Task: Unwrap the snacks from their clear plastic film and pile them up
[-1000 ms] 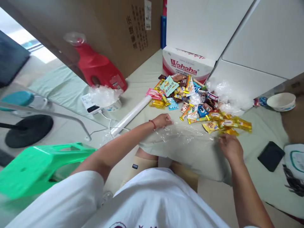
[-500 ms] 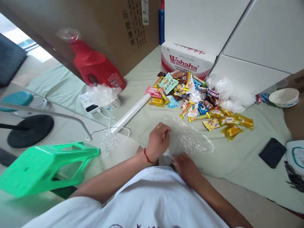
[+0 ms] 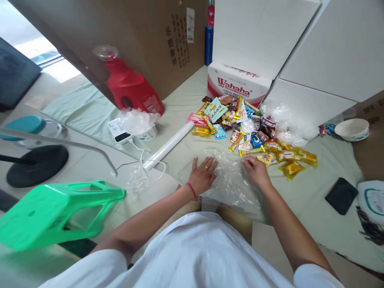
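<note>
A thin sheet of clear plastic film (image 3: 229,182) lies spread over the pale green cloth in front of me. My left hand (image 3: 203,176), with a ring and a red bracelet, rests flat on its left part, fingers spread. At the film's right edge is my right hand (image 3: 257,170), thumb and fingers pinched together on it. Just beyond the film is a heap of wrapped snacks (image 3: 229,116), and a yellow snack packet (image 3: 268,159) lies close to my right fingertips. A white roll (image 3: 169,145) lies slantwise at the left.
Behind the snacks stands a Wahaha carton (image 3: 237,84), with crumpled clear plastic (image 3: 285,120) beside it. A red jug (image 3: 132,88) and a plastic-covered cup (image 3: 147,133) are at the left. The green stool (image 3: 60,208) lies on its side. A black square item (image 3: 341,196) and a bowl (image 3: 351,130) are at the right.
My left hand has opened from a curled grip and now lies flat. My right hand has moved forward and right to the film's far edge, and the film is spread wider.
</note>
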A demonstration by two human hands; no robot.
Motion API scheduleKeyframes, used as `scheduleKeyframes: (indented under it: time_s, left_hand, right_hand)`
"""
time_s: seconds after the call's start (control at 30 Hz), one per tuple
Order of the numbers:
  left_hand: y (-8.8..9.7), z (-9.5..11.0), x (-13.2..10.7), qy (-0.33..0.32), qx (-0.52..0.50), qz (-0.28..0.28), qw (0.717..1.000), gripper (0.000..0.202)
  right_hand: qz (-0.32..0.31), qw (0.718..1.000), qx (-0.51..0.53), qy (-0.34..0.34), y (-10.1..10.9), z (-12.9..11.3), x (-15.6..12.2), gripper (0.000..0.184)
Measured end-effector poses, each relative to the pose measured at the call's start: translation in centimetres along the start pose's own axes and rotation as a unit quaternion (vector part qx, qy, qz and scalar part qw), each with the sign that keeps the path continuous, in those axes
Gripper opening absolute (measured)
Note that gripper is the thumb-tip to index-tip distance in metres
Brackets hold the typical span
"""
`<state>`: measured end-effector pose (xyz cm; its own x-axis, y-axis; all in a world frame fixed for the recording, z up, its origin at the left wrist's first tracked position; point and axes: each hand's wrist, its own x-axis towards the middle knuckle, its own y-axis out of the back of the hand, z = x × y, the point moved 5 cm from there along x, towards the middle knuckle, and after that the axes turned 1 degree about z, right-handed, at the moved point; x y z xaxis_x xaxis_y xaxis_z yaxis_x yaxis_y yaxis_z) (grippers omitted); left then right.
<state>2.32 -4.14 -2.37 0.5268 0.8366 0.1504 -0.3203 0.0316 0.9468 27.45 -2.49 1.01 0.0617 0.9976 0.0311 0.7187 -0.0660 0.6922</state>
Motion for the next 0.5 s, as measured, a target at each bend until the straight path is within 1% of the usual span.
scheduleKeyframes:
  time_s: [0.03,0.07,0.1,0.17,0.2,0.23,0.27,0.3,0.37,0.43,0.5]
  left_hand:
    - [0.0,-0.5,0.1,-0.019,-0.001,-0.006,1.000,0.053]
    - [0.0,-1.1,0.2,-0.038,-0.003,-0.015,0.999,0.053]
    - [0.0,-1.6,0.3,-0.056,-0.007,-0.025,0.998,0.053]
    - [0.1,-2.4,0.8,-0.085,-0.019,-0.045,0.995,0.051]
    - [0.3,-2.7,1.1,-0.090,-0.028,-0.049,0.994,0.050]
    - [0.7,-3.0,1.4,-0.087,-0.037,-0.044,0.995,0.048]
    - [1.0,-3.1,1.8,-0.077,-0.044,-0.032,0.996,0.046]
    - [1.4,-3.2,2.2,-0.064,-0.047,-0.015,0.997,0.044]
    - [1.8,-3.2,2.9,-0.039,-0.038,0.013,0.998,0.042]
    - [1.6,-3.1,3.3,-0.025,-0.017,0.014,0.999,0.044]
    - [1.0,-3.1,3.5,-0.015,0.004,-0.005,1.000,0.048]
  right_hand:
    - [0.010,0.998,0.038,-0.040,1.2,1.4,0.9,0.032]
    - [0.019,0.995,0.055,-0.079,2.5,2.8,1.7,0.034]
    - [0.026,0.992,0.042,-0.115,3.9,4.1,2.5,0.033]
    - [0.044,0.984,-0.047,-0.167,6.7,5.9,4.0,0.025]
    - [0.055,0.978,-0.102,-0.174,8.0,6.3,4.8,0.022]
    - [0.066,0.972,-0.151,-0.166,8.8,6.2,5.7,0.020]
    - [0.072,0.969,-0.187,-0.146,9.2,5.7,6.7,0.021]
    - [0.072,0.967,-0.213,-0.119,9.0,5.0,7.7,0.024]
    - [0.044,0.961,-0.260,-0.080,7.2,3.1,9.8,0.029]
    - [0.005,0.943,-0.319,-0.092,4.6,1.7,11.9,0.036]
    - [-0.012,0.927,-0.350,-0.132,2.3,0.9,13.7,0.048]
